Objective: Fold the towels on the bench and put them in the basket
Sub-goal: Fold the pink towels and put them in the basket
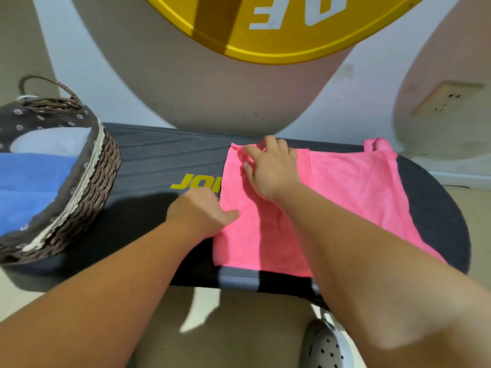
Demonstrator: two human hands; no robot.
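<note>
The pink towel (353, 187) lies across the right half of the table (164, 155), already doubled over on its left part, with a loose tail bunched at the far right. The right hand (271, 168) has its fingers curled on the far left corner, and the left hand (196, 211) pinches the near left edge, thumb on top. To fold well, I would line up both corners squarely, press the crease flat, then smooth toward the right before doubling again. The basket (90, 187) stands at the table's left end, with a blue towel (29, 181) inside.
</note>
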